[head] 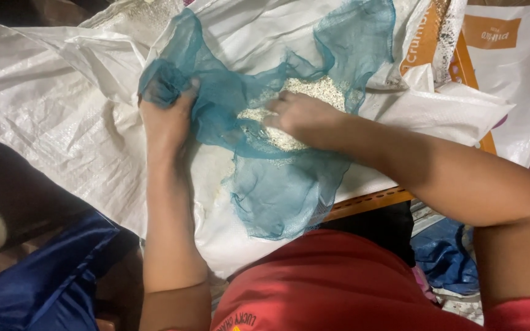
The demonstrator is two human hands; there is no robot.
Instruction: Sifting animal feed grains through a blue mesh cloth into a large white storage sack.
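Observation:
A teal mesh net bag [277, 190] lies spread over a white woven sack [62, 122]. My left hand [165, 116] grips a bunched edge of the net at its upper left and holds it up. My right hand [299, 116] reaches inside the net's opening and rests on a pile of pale grain [317, 89], its fingers partly buried in it. More grain shows through the mesh under my right hand.
A second white sack with orange print [504, 55] lies at the upper right. An orange crate edge [369, 199] shows below the sack. Blue cloth [50, 282] is at the lower left, and more blue fabric [443, 257] at the lower right.

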